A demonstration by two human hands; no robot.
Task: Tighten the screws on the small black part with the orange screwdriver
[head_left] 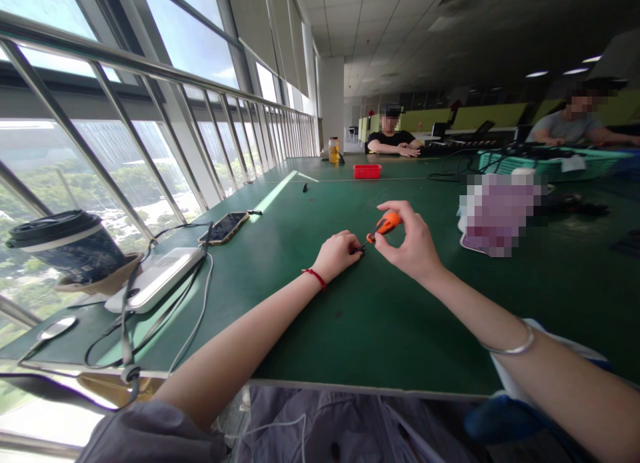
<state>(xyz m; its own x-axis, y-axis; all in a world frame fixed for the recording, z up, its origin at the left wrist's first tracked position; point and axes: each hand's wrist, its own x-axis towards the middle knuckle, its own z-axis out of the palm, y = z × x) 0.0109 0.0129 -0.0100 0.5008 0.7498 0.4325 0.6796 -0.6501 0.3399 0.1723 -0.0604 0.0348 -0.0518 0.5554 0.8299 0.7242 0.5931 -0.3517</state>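
Note:
My right hand [413,246] grips a screwdriver [389,221] with an orange and black handle, held at a slant between thumb and fingers. Its shaft points down and left at a small black part [357,250] on the green tabletop [310,330]. Closed around that part, my left hand [340,255] rests on the table and hides most of it. The screwdriver's tip is at or very near the part; whether they touch I cannot tell. Farther off lies another small black piece [305,188].
A red tray [367,171] and a jar [333,150] stand toward the far end. On the left are a phone [227,228], a white power bank [160,280], cables and a lidded cup [70,246]. Right are a teal basket [555,163] and a blurred pinkish object [503,213]. Two people sit beyond.

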